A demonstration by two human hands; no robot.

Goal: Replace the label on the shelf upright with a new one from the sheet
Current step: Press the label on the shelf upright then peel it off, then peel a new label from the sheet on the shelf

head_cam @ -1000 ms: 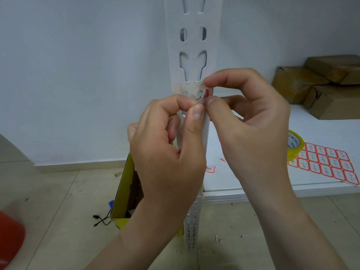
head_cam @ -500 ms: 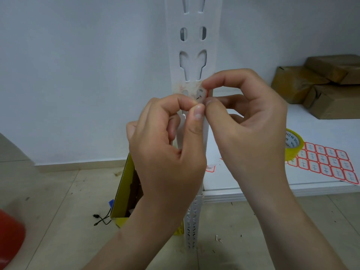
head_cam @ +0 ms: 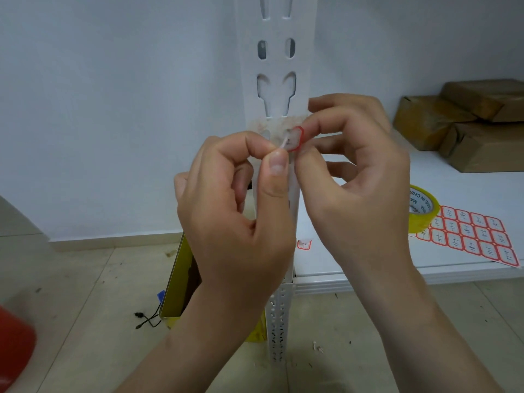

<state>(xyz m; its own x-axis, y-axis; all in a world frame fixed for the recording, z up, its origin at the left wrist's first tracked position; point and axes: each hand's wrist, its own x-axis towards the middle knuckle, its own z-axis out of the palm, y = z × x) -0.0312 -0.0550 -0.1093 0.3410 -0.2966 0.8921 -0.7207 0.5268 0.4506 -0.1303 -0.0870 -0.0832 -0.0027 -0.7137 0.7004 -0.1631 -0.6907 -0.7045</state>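
A small red-bordered label (head_cam: 295, 139) is held in front of the white slotted shelf upright (head_cam: 273, 66), at a patch of old glue residue (head_cam: 276, 123). My left hand (head_cam: 241, 211) pinches the label's left edge between thumb and forefinger. My right hand (head_cam: 354, 177) holds its right edge with thumb and forefinger. The label sheet (head_cam: 470, 236), red-bordered with handwritten marks, lies on the white shelf board (head_cam: 467, 191) at the right.
A yellow tape roll (head_cam: 422, 207) stands by the sheet. One loose label (head_cam: 304, 244) lies on the shelf near the upright. Brown wrapped parcels (head_cam: 465, 120) sit at the back right. A yellow box (head_cam: 181, 282) and a red object (head_cam: 14, 344) are on the floor.
The label, mostly hidden between my fingertips before, now shows its red border as my hands have drawn slightly apart and pulled it flatter.
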